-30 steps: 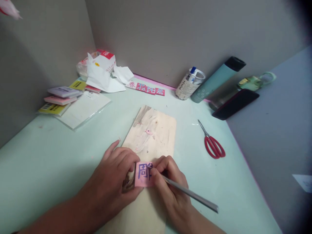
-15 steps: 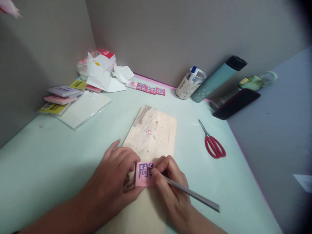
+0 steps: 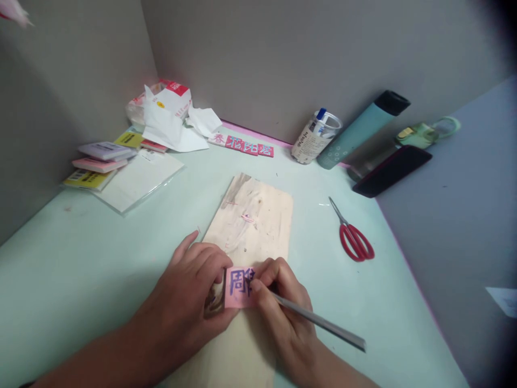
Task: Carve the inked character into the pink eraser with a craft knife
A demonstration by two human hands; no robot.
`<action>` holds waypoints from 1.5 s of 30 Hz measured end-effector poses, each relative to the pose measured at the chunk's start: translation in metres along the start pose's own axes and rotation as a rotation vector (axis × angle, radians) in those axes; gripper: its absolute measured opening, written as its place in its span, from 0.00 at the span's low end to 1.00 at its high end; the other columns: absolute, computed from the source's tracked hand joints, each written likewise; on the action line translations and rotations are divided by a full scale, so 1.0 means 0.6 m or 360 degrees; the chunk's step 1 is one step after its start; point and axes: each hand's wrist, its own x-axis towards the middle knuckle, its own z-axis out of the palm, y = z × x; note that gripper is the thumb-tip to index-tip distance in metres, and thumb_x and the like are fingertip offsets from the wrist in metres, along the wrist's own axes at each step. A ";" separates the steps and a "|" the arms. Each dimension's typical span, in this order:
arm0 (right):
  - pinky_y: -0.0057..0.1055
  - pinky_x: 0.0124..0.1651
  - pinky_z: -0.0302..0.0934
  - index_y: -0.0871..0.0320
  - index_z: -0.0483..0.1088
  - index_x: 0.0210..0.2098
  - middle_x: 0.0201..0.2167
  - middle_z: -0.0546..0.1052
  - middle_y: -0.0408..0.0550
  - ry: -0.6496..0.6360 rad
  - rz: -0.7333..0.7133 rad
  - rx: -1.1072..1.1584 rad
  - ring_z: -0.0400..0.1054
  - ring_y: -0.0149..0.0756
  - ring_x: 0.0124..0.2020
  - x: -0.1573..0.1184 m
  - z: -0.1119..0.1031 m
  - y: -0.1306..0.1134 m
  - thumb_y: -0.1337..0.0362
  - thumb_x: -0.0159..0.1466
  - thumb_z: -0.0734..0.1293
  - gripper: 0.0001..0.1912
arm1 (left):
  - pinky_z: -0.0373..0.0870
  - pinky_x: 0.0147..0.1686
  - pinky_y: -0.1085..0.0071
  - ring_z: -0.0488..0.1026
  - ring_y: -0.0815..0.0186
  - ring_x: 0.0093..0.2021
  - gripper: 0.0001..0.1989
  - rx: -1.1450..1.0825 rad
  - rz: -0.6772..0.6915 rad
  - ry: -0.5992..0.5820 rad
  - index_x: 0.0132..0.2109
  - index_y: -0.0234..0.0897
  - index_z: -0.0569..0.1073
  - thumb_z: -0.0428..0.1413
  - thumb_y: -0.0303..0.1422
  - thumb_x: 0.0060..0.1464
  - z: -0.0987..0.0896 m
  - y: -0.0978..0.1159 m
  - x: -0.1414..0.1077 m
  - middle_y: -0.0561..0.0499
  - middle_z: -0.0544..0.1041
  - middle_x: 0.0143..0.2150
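A pink carving block (image 3: 233,302) marked with a purple-blue character lies over the wooden board (image 3: 269,210). My left hand (image 3: 197,285) is closed around the block's left side, thumb at the near edge and fingers at the far edge. Between that thumb and the fingers shows a brown-stained piece (image 3: 214,299), against the pink block; its kind is unclear. My right hand (image 3: 285,302) pinches a slim metal carving knife (image 3: 323,322) like a pen over the block's right part. The blade tip is hidden behind the fingers.
Red-handled scissors (image 3: 355,242) lie right of the board. Along the back stand a pen can (image 3: 309,143), a teal bottle (image 3: 361,132) and a phone (image 3: 391,171). Carved character pieces (image 3: 250,146), tissues (image 3: 165,118) and packaged blocks (image 3: 107,151) lie at back and left.
Hardly anything differs. The carving knife's outer end has shifted very slightly right; both hands keep their places on the block.
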 end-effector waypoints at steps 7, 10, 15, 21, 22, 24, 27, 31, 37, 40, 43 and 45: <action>0.32 0.33 0.55 0.53 0.59 0.32 0.29 0.68 0.41 -0.0007 -0.0024 0.0012 0.60 0.34 0.31 0.001 0.000 0.003 0.61 0.73 0.61 0.12 | 0.49 0.65 0.46 0.73 0.58 0.44 0.10 -0.0007 -0.0013 0.0000 0.42 0.41 0.65 0.58 0.30 0.56 -0.002 0.000 -0.001 0.52 0.74 0.39; 0.32 0.33 0.55 0.53 0.59 0.32 0.29 0.67 0.41 -0.0007 -0.0023 0.0003 0.59 0.34 0.30 0.002 0.000 0.001 0.61 0.73 0.61 0.12 | 0.49 0.65 0.46 0.73 0.58 0.44 0.10 -0.0003 -0.0018 0.0001 0.42 0.40 0.65 0.58 0.30 0.55 -0.001 0.001 -0.001 0.52 0.73 0.39; 0.33 0.33 0.55 0.53 0.59 0.32 0.29 0.68 0.41 -0.0020 -0.0033 -0.0001 0.60 0.34 0.30 0.002 -0.001 0.002 0.61 0.73 0.61 0.12 | 0.49 0.65 0.46 0.73 0.57 0.44 0.10 -0.0012 -0.0015 0.0009 0.42 0.41 0.65 0.58 0.29 0.54 0.000 -0.001 -0.001 0.52 0.74 0.39; 0.33 0.33 0.55 0.53 0.59 0.32 0.29 0.68 0.41 -0.0027 -0.0088 0.0030 0.60 0.34 0.31 0.000 0.001 0.003 0.61 0.73 0.60 0.12 | 0.49 0.65 0.46 0.73 0.57 0.45 0.12 0.0001 -0.0005 0.0007 0.43 0.41 0.64 0.59 0.30 0.55 0.000 -0.002 -0.003 0.52 0.74 0.40; 0.33 0.33 0.55 0.53 0.59 0.32 0.29 0.68 0.41 -0.0031 -0.0090 0.0033 0.60 0.34 0.31 -0.001 0.001 0.003 0.62 0.73 0.60 0.12 | 0.49 0.65 0.46 0.73 0.57 0.45 0.12 0.0003 -0.0003 0.0008 0.43 0.41 0.64 0.59 0.30 0.55 0.000 -0.002 -0.003 0.52 0.74 0.40; 0.33 0.33 0.54 0.53 0.59 0.32 0.29 0.68 0.41 -0.0035 -0.0096 0.0029 0.60 0.34 0.30 -0.001 0.001 0.002 0.62 0.73 0.60 0.12 | 0.49 0.65 0.46 0.73 0.57 0.45 0.12 0.0000 -0.0002 0.0011 0.43 0.41 0.64 0.59 0.30 0.55 0.000 -0.002 -0.003 0.52 0.74 0.40; 0.33 0.32 0.53 0.53 0.59 0.31 0.29 0.68 0.41 -0.0029 -0.0101 0.0010 0.60 0.34 0.30 -0.001 0.001 0.002 0.62 0.73 0.60 0.12 | 0.49 0.65 0.46 0.73 0.57 0.44 0.12 -0.0007 -0.0015 0.0003 0.43 0.41 0.65 0.59 0.30 0.54 0.000 -0.002 -0.002 0.52 0.74 0.39; 0.33 0.32 0.54 0.53 0.59 0.32 0.29 0.68 0.41 -0.0008 -0.0110 0.0037 0.60 0.34 0.30 -0.002 0.002 0.007 0.63 0.73 0.60 0.12 | 0.50 0.65 0.45 0.73 0.57 0.44 0.11 -0.0013 -0.0016 0.0015 0.42 0.41 0.65 0.59 0.30 0.54 0.000 -0.001 -0.001 0.52 0.74 0.39; 0.33 0.33 0.54 0.53 0.60 0.32 0.30 0.69 0.42 0.0005 -0.0113 0.0079 0.61 0.35 0.30 -0.004 0.002 0.011 0.62 0.73 0.61 0.12 | 0.51 0.65 0.45 0.73 0.57 0.44 0.10 0.0000 -0.0023 0.0036 0.42 0.41 0.65 0.58 0.31 0.55 0.001 0.001 0.000 0.51 0.74 0.39; 0.32 0.33 0.55 0.53 0.61 0.32 0.30 0.68 0.41 0.0058 -0.0152 0.0119 0.60 0.34 0.30 -0.006 0.003 0.012 0.63 0.73 0.62 0.11 | 0.51 0.64 0.46 0.73 0.57 0.43 0.10 -0.0008 -0.0019 0.0035 0.42 0.41 0.65 0.58 0.31 0.55 0.001 0.001 0.000 0.52 0.74 0.38; 0.32 0.34 0.55 0.53 0.62 0.32 0.29 0.68 0.41 0.0096 -0.0171 0.0100 0.61 0.34 0.31 -0.006 0.005 0.013 0.63 0.73 0.62 0.11 | 0.51 0.64 0.46 0.73 0.57 0.43 0.10 -0.0005 -0.0017 0.0023 0.42 0.41 0.65 0.59 0.31 0.55 0.001 -0.001 0.000 0.52 0.74 0.38; 0.32 0.33 0.56 0.53 0.62 0.32 0.29 0.68 0.41 0.0110 -0.0180 0.0070 0.61 0.34 0.30 -0.004 0.006 0.012 0.63 0.73 0.61 0.11 | 0.51 0.64 0.46 0.73 0.57 0.44 0.10 0.0000 -0.0013 0.0021 0.42 0.41 0.65 0.59 0.31 0.55 0.001 -0.001 0.000 0.52 0.74 0.38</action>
